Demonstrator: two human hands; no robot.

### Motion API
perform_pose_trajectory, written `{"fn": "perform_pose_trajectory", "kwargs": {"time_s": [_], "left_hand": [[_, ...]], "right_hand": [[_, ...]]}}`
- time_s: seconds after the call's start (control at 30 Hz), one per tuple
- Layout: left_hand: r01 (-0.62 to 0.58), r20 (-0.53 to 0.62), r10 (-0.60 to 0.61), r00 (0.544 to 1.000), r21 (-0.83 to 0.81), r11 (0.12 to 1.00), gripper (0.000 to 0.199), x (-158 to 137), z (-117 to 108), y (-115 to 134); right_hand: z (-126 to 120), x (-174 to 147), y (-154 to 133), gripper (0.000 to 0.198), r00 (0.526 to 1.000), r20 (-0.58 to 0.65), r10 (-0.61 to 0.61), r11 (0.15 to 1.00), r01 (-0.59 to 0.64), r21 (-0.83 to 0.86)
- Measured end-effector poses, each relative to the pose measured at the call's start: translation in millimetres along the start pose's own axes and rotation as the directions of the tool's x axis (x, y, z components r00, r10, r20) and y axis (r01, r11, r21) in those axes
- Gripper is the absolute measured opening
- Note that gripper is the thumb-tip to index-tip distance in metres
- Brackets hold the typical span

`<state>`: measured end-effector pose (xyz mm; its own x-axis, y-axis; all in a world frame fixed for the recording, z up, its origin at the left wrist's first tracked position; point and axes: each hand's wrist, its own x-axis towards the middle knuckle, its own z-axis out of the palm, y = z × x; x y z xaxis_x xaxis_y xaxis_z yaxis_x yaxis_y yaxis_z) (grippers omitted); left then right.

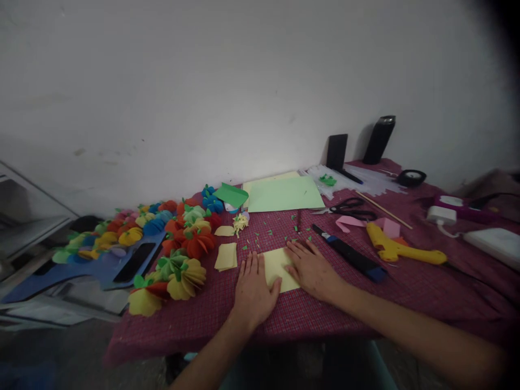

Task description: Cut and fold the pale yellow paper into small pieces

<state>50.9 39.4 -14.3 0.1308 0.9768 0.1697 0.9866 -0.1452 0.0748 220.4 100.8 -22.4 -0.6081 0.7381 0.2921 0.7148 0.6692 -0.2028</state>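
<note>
A pale yellow sheet of paper (279, 265) lies flat on the checked red tablecloth (203, 325). My left hand (255, 287) rests on its left part, fingers stretched out and thumb pointing to the right. On the right part of the sheet lies my right hand (312, 270), palm down with its fingers extended. Just left of my left hand is a small stack of yellow paper pieces (226, 257). Close to my right hand, a dark blue box cutter (349, 253) lies at a slant. Green paper scraps (294, 229) are strewn beyond both hands.
Colourful paper pumpkins (189, 233) crowd the left side. Green sheets (284, 194) lie at the back, with black scissors (351, 208) beside them. A yellow glue gun (402, 249), a wooden stick (384, 210), white glue sticks (365, 181) and a black bottle (379, 140) are on the right.
</note>
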Motion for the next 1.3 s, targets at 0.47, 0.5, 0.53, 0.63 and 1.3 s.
{"fn": "perform_pose_trajectory", "kwargs": {"time_s": [0.47, 0.5, 0.53, 0.63, 1.3], "left_hand": [[-0.049, 0.007, 0.049, 0.999, 0.023, 0.999, 0.056, -5.1, 1.5, -2.8], [-0.055, 0.013, 0.054, 0.998, 0.025, 0.998, 0.057, -5.3, 1.8, -3.4], [-0.057, 0.017, 0.056, 0.998, 0.026, 0.998, 0.057, -5.3, 1.9, -3.8], [-0.045, 0.010, 0.045, 0.999, 0.035, 0.998, 0.058, -4.7, 1.1, -3.2], [0.060, -0.096, -0.052, 0.994, 0.082, 0.995, 0.063, -7.8, -1.5, 2.1]], "right_hand": [[-10.2, 7.8, -39.8, 0.057, 0.978, 0.128, -0.164, 0.964, 0.131, 0.233], [-10.1, 8.3, -40.8, 0.061, 0.976, 0.142, -0.163, 0.961, 0.124, 0.248], [-9.9, 8.8, -40.4, 0.064, 0.976, 0.150, -0.157, 0.961, 0.116, 0.251], [-8.5, 9.0, -33.4, 0.068, 0.980, 0.157, -0.123, 0.971, 0.087, 0.222], [2.8, -15.0, 17.1, 0.067, 1.000, -0.018, 0.007, 0.995, -0.008, -0.101]]}}
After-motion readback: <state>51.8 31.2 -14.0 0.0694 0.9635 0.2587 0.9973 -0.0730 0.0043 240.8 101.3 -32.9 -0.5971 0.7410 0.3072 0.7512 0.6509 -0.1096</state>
